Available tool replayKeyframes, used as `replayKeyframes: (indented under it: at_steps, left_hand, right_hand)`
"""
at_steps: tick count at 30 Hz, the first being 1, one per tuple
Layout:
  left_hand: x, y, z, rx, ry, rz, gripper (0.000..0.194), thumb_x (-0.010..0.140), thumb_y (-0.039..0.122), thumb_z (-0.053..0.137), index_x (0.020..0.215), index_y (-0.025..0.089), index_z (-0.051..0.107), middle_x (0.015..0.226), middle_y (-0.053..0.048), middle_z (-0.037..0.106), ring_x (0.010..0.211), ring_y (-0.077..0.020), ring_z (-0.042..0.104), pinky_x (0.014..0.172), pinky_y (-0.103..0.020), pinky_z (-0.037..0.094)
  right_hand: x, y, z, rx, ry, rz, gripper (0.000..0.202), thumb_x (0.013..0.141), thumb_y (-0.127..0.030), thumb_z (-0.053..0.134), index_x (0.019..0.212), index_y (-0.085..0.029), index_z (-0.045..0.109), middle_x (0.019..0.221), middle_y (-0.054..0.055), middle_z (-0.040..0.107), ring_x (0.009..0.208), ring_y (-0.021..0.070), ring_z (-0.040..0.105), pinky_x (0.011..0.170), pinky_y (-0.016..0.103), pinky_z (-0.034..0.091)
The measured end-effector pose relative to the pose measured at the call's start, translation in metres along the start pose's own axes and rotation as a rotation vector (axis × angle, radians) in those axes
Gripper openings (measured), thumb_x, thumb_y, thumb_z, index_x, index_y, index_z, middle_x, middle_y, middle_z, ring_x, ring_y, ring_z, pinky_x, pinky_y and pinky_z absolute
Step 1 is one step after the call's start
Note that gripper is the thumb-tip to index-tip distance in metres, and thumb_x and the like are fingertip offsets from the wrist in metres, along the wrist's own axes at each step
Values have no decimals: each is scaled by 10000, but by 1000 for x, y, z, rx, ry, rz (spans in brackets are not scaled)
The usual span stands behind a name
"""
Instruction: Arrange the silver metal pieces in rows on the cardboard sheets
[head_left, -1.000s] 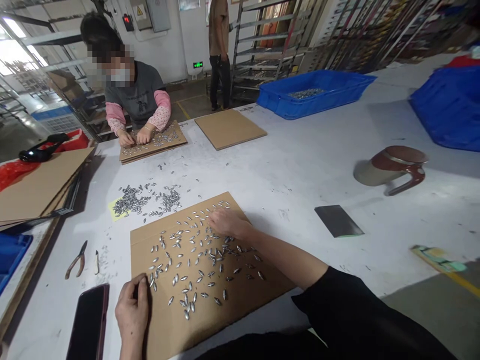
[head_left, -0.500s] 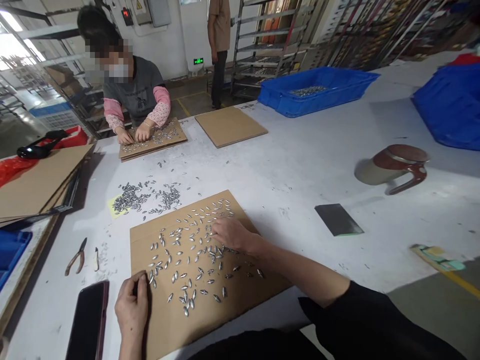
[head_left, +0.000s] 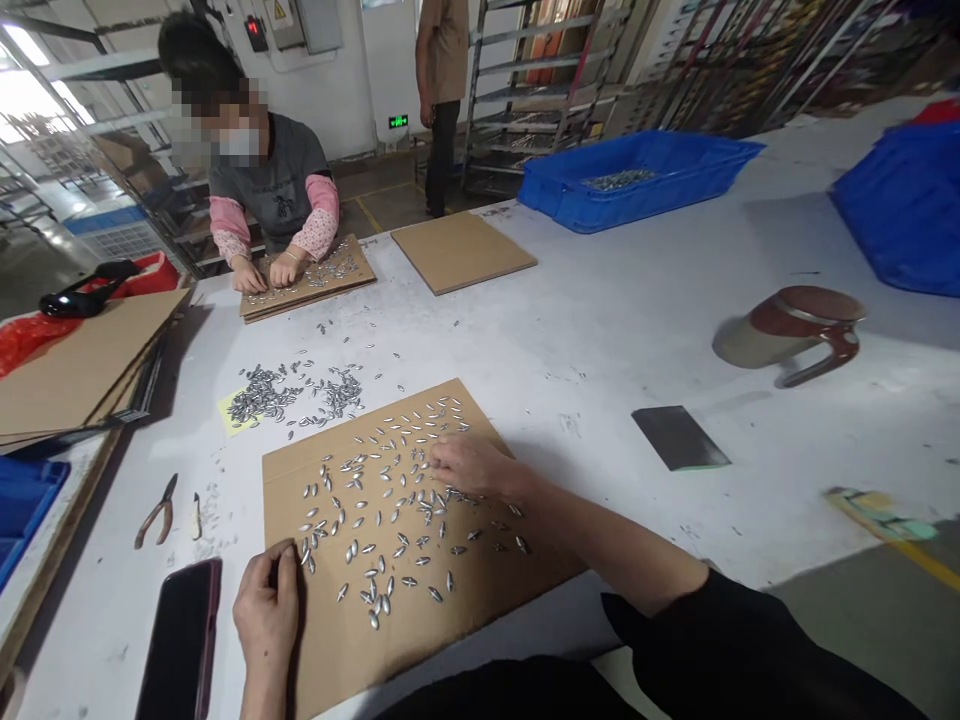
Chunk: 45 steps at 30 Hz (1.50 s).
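Many small silver spindle-shaped metal pieces [head_left: 387, 604] lie spread over a brown cardboard sheet [head_left: 330, 655] in front of me. At the sheet's left edge is my left hand [head_left: 266, 605], fingers curled and thumb pressed in, gripping the edge. My right hand [head_left: 474, 466] is over the upper right part of the sheet, its fingers closed together and pointing left among the pieces. Whatever sits between those fingertips is hidden. Beyond the sheet, a loose heap of the same pieces [head_left: 262, 396] partly covers a yellow paper [head_left: 234, 415].
Pliers [head_left: 159, 512], a small knife-like tool [head_left: 196, 517] and a phone [head_left: 178, 640] lie left. A mug [head_left: 795, 325] and dark square pad [head_left: 679, 438] are right. Farther off are a blue bin [head_left: 637, 185], another cardboard [head_left: 463, 252] and a co-worker [head_left: 274, 185] handling similar pieces.
My right hand has shifted very slightly right over the sheet, still closed. My left hand stays at the sheet's edge. The whole view has moved a little.
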<state>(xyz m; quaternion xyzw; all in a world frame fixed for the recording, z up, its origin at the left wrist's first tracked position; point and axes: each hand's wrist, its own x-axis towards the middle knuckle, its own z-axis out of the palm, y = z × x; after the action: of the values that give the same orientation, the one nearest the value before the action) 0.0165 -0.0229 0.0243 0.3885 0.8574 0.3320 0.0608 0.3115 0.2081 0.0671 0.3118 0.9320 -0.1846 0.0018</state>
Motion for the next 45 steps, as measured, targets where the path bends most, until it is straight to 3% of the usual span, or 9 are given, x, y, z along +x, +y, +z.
replayKeyframes:
  at_steps: [4, 9, 22, 29, 35, 41, 45]
  left_hand:
    - [0, -2, 0, 18, 1, -2, 361, 837, 533, 528, 900, 248, 739, 998, -75, 769, 966, -271, 707, 921, -407, 547]
    - [-1, -2, 1, -1, -10, -8, 360, 837, 538, 532, 897, 250, 739, 1000, -72, 770, 970, -272, 707, 921, -404, 550]
    - [-1, -3, 2, -18, -14, -24, 367, 834, 541, 533, 912, 247, 740, 1023, -79, 766, 998, -280, 702, 945, -411, 537]
    - [0, -7, 3, -21, -3, 8, 373, 836, 540, 535, 911, 239, 741, 1008, -74, 768, 982, -273, 701, 945, -400, 536]
    - [0, -4, 3, 0, -22, -45, 392, 830, 550, 518, 933, 244, 740, 1051, -78, 764, 1017, -279, 694, 969, -404, 526]
    - [2, -5, 1, 30, -49, -94, 403, 827, 563, 508, 938, 251, 737, 1085, -80, 761, 1058, -296, 685, 988, -427, 514]
    - [4, -9, 2, 52, -64, -124, 412, 823, 574, 507, 955, 260, 738, 1113, -77, 760, 1095, -305, 678, 977, -430, 513]
  right_hand:
    - [6, 2, -2, -18, 39, -7, 178, 1000, -201, 543, 974, -160, 715, 991, 79, 709, 920, 197, 611, 767, 287, 369]
    - [15, -1, 10, -108, 4, -58, 180, 1006, -198, 533, 975, -153, 705, 1008, 103, 707, 935, 213, 609, 782, 302, 369]
    - [7, 7, 12, -166, 15, 12, 175, 1007, -212, 515, 976, -138, 670, 1006, 113, 682, 914, 220, 587, 780, 316, 371]
    - [8, 2, 17, -206, 119, -42, 184, 979, -123, 489, 919, -149, 660, 965, 111, 672, 858, 230, 557, 768, 336, 391]
    - [4, 11, 20, -84, 114, -72, 189, 1001, -191, 520, 903, -155, 676, 943, 86, 672, 840, 196, 564, 734, 294, 376]
    - [-18, 31, -9, -44, 199, 145, 241, 1036, -203, 459, 1012, -155, 694, 977, 82, 690, 909, 189, 602, 782, 279, 378]
    - [-32, 32, -11, -81, 86, 249, 236, 1030, -227, 483, 949, -161, 695, 976, 85, 696, 885, 194, 615, 742, 280, 374]
